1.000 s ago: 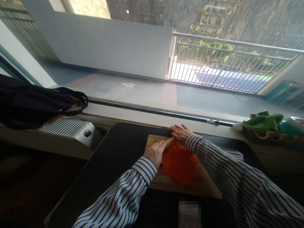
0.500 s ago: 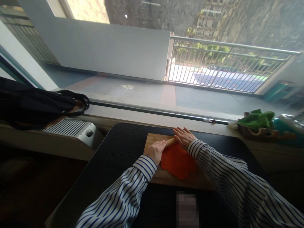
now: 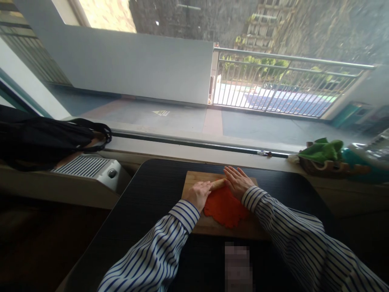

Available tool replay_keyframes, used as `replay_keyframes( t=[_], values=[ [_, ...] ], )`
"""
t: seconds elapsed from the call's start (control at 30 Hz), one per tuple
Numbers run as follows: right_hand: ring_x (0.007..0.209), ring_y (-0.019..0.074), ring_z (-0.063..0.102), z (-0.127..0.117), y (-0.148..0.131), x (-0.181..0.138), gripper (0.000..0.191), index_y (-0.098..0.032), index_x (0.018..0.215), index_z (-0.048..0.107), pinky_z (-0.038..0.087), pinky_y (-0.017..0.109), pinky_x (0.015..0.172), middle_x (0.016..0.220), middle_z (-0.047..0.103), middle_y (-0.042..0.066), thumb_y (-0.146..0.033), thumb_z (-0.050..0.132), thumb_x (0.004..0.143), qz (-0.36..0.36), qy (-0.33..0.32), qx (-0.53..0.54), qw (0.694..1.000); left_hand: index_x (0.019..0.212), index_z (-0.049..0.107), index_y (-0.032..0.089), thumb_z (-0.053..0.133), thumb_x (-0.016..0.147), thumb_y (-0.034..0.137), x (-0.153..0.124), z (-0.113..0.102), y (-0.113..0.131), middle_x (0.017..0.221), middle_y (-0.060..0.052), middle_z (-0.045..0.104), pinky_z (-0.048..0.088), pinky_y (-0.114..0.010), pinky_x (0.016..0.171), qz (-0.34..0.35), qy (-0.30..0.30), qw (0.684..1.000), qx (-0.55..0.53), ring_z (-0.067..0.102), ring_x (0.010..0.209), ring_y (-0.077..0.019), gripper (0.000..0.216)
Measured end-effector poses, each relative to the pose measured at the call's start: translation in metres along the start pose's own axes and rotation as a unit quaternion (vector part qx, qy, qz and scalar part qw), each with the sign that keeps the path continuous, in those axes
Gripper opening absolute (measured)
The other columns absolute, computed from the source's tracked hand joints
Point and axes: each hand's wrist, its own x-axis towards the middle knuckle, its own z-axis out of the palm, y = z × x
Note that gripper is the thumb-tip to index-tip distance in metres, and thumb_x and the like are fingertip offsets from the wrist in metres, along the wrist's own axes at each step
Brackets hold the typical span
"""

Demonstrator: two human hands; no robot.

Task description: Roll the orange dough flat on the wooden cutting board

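Note:
A wooden rolling pin [image 3: 218,185] lies across the far part of a flattened orange sheet of dough or clay [image 3: 226,207] with a ragged near edge. Under the sheet is a wooden board [image 3: 212,230]. My left hand [image 3: 199,194] is curled over the pin's left end, fingers together. On the pin's right end rests my right hand [image 3: 237,181], its fingers stretched out and pointing away from me. Both palms hide the ends of the pin, so only its middle shows.
The board lies on a dark table [image 3: 152,194] against a window sill [image 3: 182,151]. A black bag [image 3: 45,136] and a white slatted unit [image 3: 85,166] are on the left. Green cloth [image 3: 323,150] and a teal container [image 3: 358,162] stand at the right.
My right hand has shifted slightly to the right, and the pin remains under both hands. The camera view has moved a little; the orange sheet looks much the same.

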Motion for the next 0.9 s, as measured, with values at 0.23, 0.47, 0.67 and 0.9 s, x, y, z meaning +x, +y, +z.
replay_keyframes(
  t=[0.23,0.47,0.67,0.9],
  values=[
    [0.13,0.0231,0.025,0.001,-0.004,-0.013,0.054,-0.008,0.133,0.035,0.018,0.043,0.107,0.139,0.035,0.011,-0.037,0.019,0.091,0.006,0.016,-0.004,1.0,0.102,0.063,0.014,0.054,0.077,0.009,-0.001,0.0,0.001,0.105,-0.007,0.066,0.048,-0.032,0.089,0.001,0.009,1.0,-0.014,0.059,0.097,-0.018,0.027],
    [0.128,0.0221,0.03,-0.004,-0.003,0.002,0.052,-0.01,0.13,0.041,0.017,0.044,0.107,0.134,0.044,0.01,-0.037,0.019,0.091,0.014,-0.011,0.013,1.0,0.103,0.062,0.017,0.057,0.075,0.009,0.003,0.009,-0.009,0.103,-0.005,0.067,0.05,-0.032,0.087,0.016,0.029,0.999,-0.011,0.061,0.093,-0.0177,0.029],
    [0.131,0.0203,0.024,-0.005,-0.002,0.026,0.052,-0.013,0.132,0.038,0.012,0.045,0.108,0.138,0.038,0.006,-0.038,0.018,0.091,0.017,-0.036,0.02,0.999,0.104,0.062,0.014,0.054,0.08,0.019,0.009,0.012,-0.016,0.111,-0.011,0.063,0.048,-0.036,0.089,0.002,0.057,0.996,0.068,0.058,0.101,-0.0221,0.026],
    [0.131,0.022,0.022,-0.005,-0.003,0.046,0.052,-0.015,0.131,0.04,0.012,0.046,0.107,0.141,0.033,0.005,-0.039,0.018,0.091,0.029,-0.045,0.025,0.998,0.108,0.06,0.017,0.042,0.088,0.03,0.014,0.006,-0.022,0.117,-0.009,0.06,0.045,-0.038,0.089,-0.026,0.005,0.994,0.109,0.053,0.107,-0.0225,0.03]
  ],
)
